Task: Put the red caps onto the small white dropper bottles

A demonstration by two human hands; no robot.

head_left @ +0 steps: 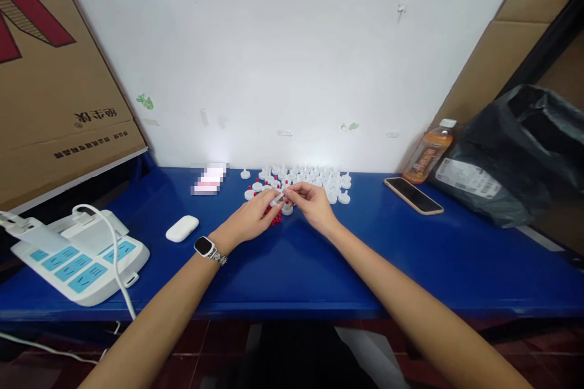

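Note:
Over the middle of the blue table, my left hand (pixel 250 216) is closed around a white nozzle cap (pixel 276 199), which is tilted to the right. The thumb and fingers of my right hand (pixel 314 205) pinch at the cap's narrow tip; whether a small piece is between them is too small to tell. Beneath my hands lies a pile of tiny red tips (pixel 276 219), partly covered by my left hand. Just behind stand several white nozzle caps (pixel 314 177), a few at the left with red tips on top. One more white nozzle cap (pixel 287 209) stands between my hands.
At left are a white power strip (pixel 86 267) with plugs and cables, and a white earbud case (pixel 182 228). A phone (pixel 414 196), an orange drink bottle (pixel 429 152) and a black plastic bag (pixel 497 158) are at right. A white wall (pixel 283 61) rises behind the table (pixel 365 267).

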